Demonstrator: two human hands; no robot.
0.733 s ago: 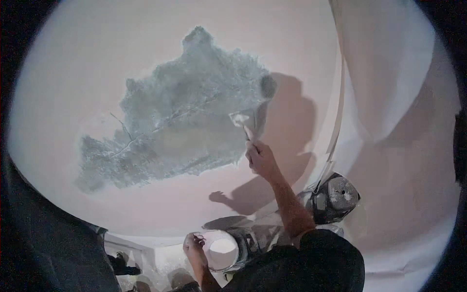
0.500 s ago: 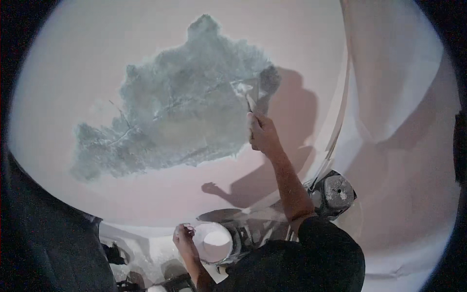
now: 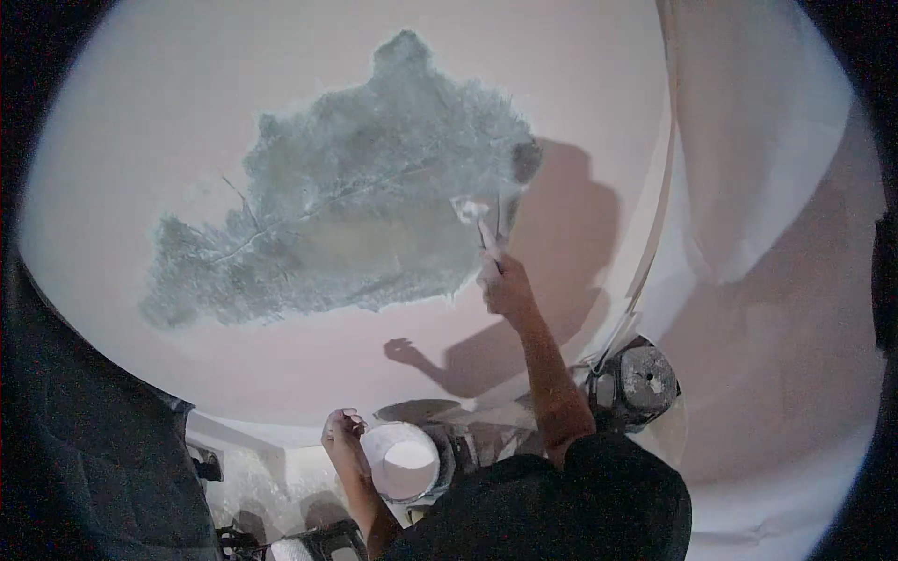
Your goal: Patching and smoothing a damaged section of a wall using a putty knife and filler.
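My right hand (image 3: 506, 283) is wrapped round the handle of a putty knife (image 3: 484, 229). White filler sits on its blade, which is against the right part of a rough grey-green patch (image 3: 346, 206) on the pale wall. A thin crack line runs across this patch. My left hand (image 3: 342, 432) hangs low beside a white bucket (image 3: 438, 467), its fingers loosely bent and seemingly holding nothing. Pale material lies inside the bucket. Shadows of my arms fall on the wall.
Right of the bucket stands a dark stool-like object (image 3: 648, 376) with a white-spattered top. Pale sheeting (image 3: 758, 159) hangs at the right, and a dark cloth or sheet (image 3: 94, 430) covers the lower left. White spatters mark the floor (image 3: 271, 477).
My right hand and the putty knife have moved down the patch. My left hand has risen slightly and shifted a little to the left. The view has shifted slightly.
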